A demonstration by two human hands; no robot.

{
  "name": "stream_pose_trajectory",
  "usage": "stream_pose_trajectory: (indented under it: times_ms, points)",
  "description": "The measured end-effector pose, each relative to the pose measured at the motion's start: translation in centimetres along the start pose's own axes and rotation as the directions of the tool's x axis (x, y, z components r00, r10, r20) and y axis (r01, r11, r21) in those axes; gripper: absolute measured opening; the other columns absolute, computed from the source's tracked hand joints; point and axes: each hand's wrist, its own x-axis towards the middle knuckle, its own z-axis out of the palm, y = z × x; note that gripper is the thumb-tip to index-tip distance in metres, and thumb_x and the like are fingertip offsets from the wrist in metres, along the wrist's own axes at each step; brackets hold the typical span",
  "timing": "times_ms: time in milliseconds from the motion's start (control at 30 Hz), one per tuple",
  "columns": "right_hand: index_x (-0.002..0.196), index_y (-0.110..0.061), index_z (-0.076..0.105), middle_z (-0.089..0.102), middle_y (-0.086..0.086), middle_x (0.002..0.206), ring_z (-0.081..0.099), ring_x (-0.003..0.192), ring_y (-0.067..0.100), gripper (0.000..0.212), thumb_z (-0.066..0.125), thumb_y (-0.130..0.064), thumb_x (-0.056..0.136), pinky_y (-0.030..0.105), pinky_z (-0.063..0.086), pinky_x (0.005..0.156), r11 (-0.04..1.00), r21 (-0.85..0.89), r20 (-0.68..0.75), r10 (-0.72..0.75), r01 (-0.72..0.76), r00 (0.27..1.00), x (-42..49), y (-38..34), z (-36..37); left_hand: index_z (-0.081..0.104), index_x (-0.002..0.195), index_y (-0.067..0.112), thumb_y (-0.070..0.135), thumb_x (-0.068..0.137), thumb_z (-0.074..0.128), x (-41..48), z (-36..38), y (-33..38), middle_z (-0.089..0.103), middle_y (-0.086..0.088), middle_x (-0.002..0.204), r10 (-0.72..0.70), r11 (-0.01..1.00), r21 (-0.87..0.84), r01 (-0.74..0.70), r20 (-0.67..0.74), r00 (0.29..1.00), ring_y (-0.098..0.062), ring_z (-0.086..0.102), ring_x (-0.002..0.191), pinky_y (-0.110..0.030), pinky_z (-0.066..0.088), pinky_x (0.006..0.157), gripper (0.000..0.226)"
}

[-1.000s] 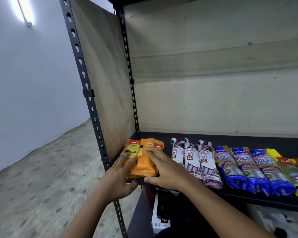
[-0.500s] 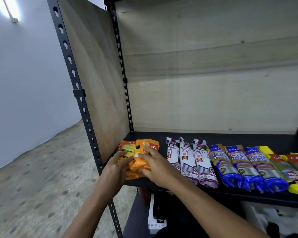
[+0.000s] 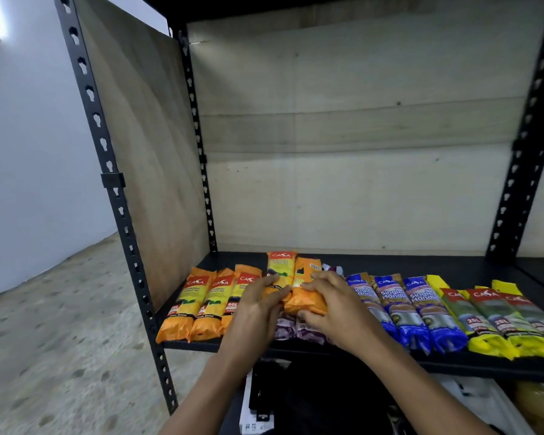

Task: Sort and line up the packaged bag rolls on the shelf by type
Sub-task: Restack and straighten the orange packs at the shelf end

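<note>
Three orange packs (image 3: 198,306) lie side by side at the left end of the black shelf (image 3: 405,263). My left hand (image 3: 253,309) holds an orange pack (image 3: 280,266) with its label up. My right hand (image 3: 335,309) grips a second orange pack (image 3: 307,296) with its barcode side up. Both held packs touch each other and hover over the white-and-purple packs (image 3: 297,330), which my hands mostly hide. To the right lie three blue packs (image 3: 418,312), then yellow-and-green packs (image 3: 490,321).
A black perforated upright (image 3: 120,215) and a plywood side panel (image 3: 145,152) close the left end, with plywood along the back. Another upright (image 3: 525,146) stands at the right. Dark items and a white box (image 3: 253,416) sit below the shelf.
Both hands rested on the orange pile at the shelf's left end. Now they have moved right, holding two orange packs over the white-and-purple ones, and three orange packs lie lined up at the left.
</note>
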Motion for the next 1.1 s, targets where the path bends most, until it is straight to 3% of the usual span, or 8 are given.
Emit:
stream_pose_trajectory:
  times_ms: [167,300,467,600,733,833,933,1100]
  points:
    - [0.131,-0.027,0.053,0.034,-0.012,0.138,0.042,0.125,0.011,0.056,0.072,-0.047,0.082,0.024,0.044,0.096,0.998,-0.014,-0.008,0.053,-0.054,0.999,-1.6,2.2,-1.3,0.066,0.126,0.022,0.006,0.088,0.068,0.5,2.6,2.2,0.052,-0.004,0.138,0.029,1.000,-0.012,-0.029,0.023,0.999,-0.018,0.046,0.127,-0.029,0.047,0.102,0.041]
    - [0.129,-0.027,0.048,0.028,-0.011,0.134,0.043,0.119,0.009,0.053,0.069,-0.046,0.084,0.018,0.040,0.085,0.998,-0.061,0.041,0.033,-0.031,0.999,-2.3,2.7,-1.4,0.064,0.127,0.025,0.013,0.091,0.066,0.3,3.6,2.1,0.049,-0.002,0.141,0.038,0.999,-0.002,-0.038,0.071,0.997,-0.018,0.044,0.131,-0.035,0.047,0.104,0.039]
    - [0.133,-0.028,0.039,0.027,-0.005,0.138,0.040,0.121,0.014,0.056,0.067,-0.045,0.087,0.026,0.042,0.088,0.986,-0.167,0.166,0.059,-0.031,0.984,-2.1,2.1,-1.7,0.057,0.134,0.030,0.022,0.095,0.059,0.5,3.3,2.2,0.042,0.002,0.144,0.042,0.999,0.013,-0.044,0.132,0.990,-0.015,0.037,0.134,-0.036,0.047,0.105,0.039]
    - [0.137,-0.031,0.037,0.030,-0.004,0.141,0.039,0.125,0.017,0.067,0.067,-0.057,0.083,0.034,0.045,0.094,0.971,-0.227,0.245,0.133,-0.077,0.960,-1.4,1.0,-2.5,0.047,0.140,0.036,0.031,0.096,0.054,0.4,2.2,1.8,0.030,0.007,0.149,0.044,0.999,-0.006,-0.044,0.239,0.970,-0.012,0.032,0.136,-0.033,0.046,0.105,0.046]
    - [0.135,-0.032,0.047,0.039,-0.006,0.139,0.040,0.126,0.015,0.064,0.061,-0.065,0.083,0.035,0.045,0.091,0.951,-0.303,0.164,0.108,-0.054,0.981,-1.1,-1.1,-2.8,0.037,0.144,0.043,0.039,0.095,0.052,-0.4,0.5,0.7,0.022,0.009,0.153,-0.009,1.000,-0.001,0.010,0.263,0.965,-0.013,0.034,0.136,-0.033,0.048,0.101,0.052]
    - [0.124,-0.035,0.055,0.044,-0.012,0.129,0.041,0.119,0.009,0.051,0.058,-0.066,0.083,0.032,0.046,0.089,0.981,-0.191,0.081,0.004,0.012,0.997,-1.2,-3.2,-1.7,0.038,0.144,0.042,0.041,0.096,0.051,-1.4,-1.3,-1.3,0.028,0.007,0.151,-0.082,0.996,0.053,0.072,0.217,0.973,-0.011,0.035,0.135,-0.032,0.045,0.104,0.049]
    - [0.112,-0.038,0.058,0.044,-0.018,0.121,0.041,0.115,0.003,0.040,0.059,-0.065,0.082,0.031,0.048,0.086,0.997,-0.047,0.104,-0.057,0.062,0.993,-0.8,-5.2,0.0,0.048,0.139,0.038,0.041,0.095,0.053,-2.4,-3.1,-3.8,0.038,0.005,0.145,-0.162,0.981,0.137,0.139,0.179,0.970,-0.014,0.039,0.131,-0.034,0.045,0.102,0.044]
    - [0.119,-0.035,0.058,0.046,-0.016,0.122,0.045,0.114,0.004,0.040,0.058,-0.061,0.087,0.026,0.046,0.083,0.990,-0.050,0.122,-0.128,0.135,0.984,0.8,-7.6,3.5,0.068,0.119,0.028,0.038,0.094,0.054,-3.7,-6.2,-6.9,0.056,0.004,0.125,-0.217,0.955,0.235,0.179,0.148,0.965,-0.015,0.050,0.117,-0.033,0.046,0.096,0.030]
